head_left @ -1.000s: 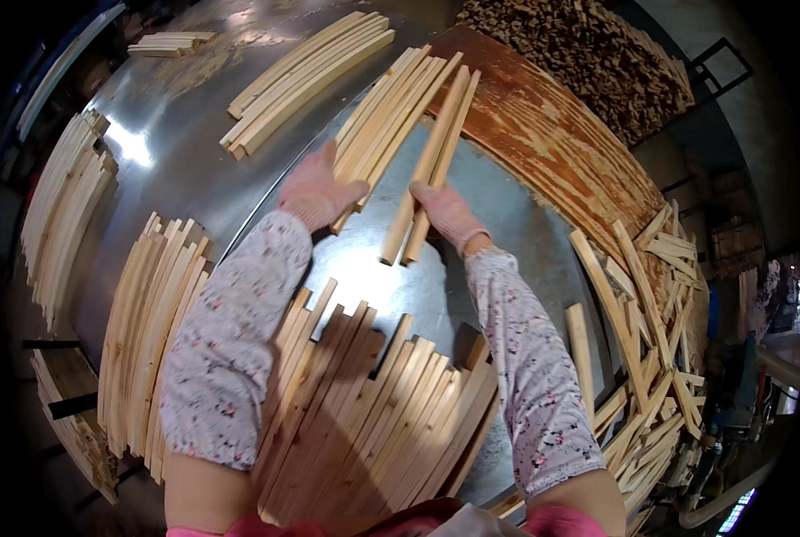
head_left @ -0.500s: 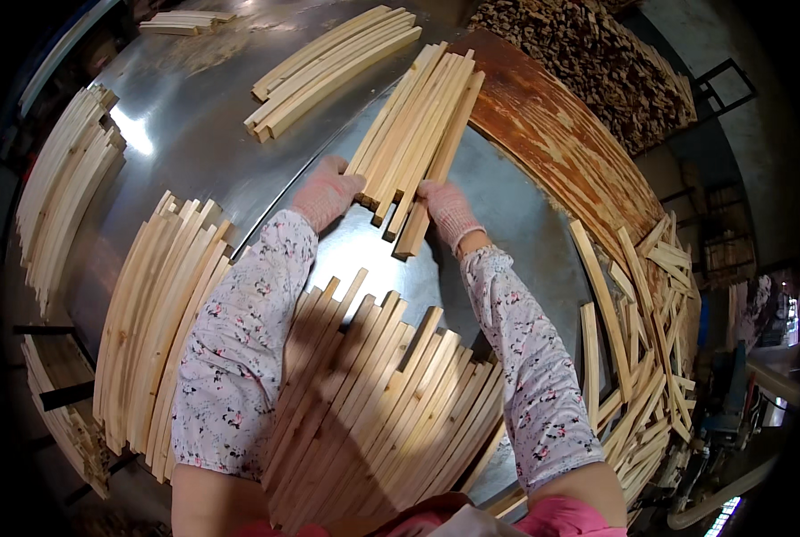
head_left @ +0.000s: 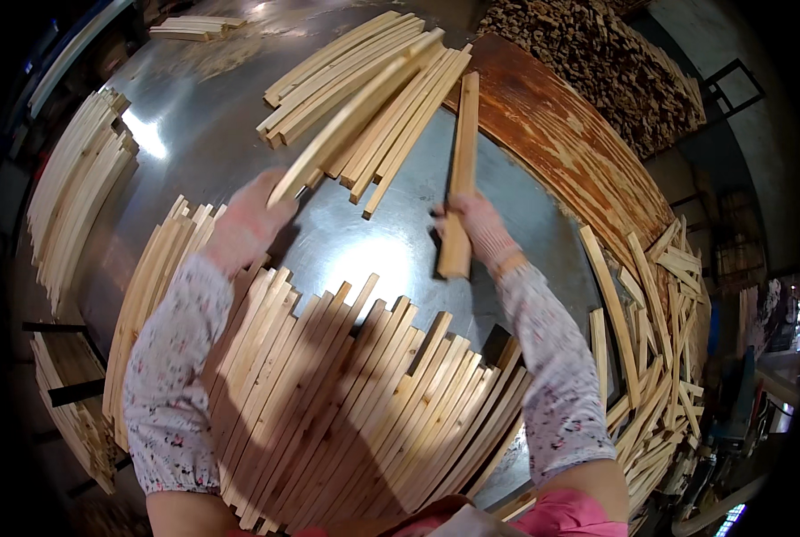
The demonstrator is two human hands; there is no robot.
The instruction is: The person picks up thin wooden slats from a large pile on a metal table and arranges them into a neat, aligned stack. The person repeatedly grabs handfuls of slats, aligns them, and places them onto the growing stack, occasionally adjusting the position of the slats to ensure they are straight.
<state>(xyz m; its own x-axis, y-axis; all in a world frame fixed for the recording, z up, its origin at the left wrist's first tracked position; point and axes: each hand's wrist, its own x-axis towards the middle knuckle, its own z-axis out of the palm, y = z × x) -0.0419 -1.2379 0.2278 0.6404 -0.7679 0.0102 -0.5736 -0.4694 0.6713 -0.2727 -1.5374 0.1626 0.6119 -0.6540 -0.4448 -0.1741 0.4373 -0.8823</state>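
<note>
My left hand (head_left: 251, 224), in a pale pink knit glove, grips the near end of a long wooden strip (head_left: 355, 116) that slants away to the far side. Closed round another wooden strip (head_left: 463, 170) is my right hand (head_left: 482, 228), gloved alike. Between the two lies a small bunch of strips (head_left: 400, 134) on the metal table (head_left: 516, 215), touched by neither hand as far as I can see. Closer to me, a wide row of strips (head_left: 346, 403) lies side by side with uneven far ends, partly in shadow.
Stacked strips (head_left: 78, 192) stand at the far left, with another group (head_left: 154, 304) beside my left forearm. More strips (head_left: 328, 76) lie beyond. A worn reddish-brown board (head_left: 570, 134) edges the right side, near a jumbled wood pile (head_left: 659, 358). A large stack (head_left: 597, 67) rises behind.
My hands have moved apart from the bunch they held between them. The left hand has lifted one strip leftward; the right has drawn another strip to the right.
</note>
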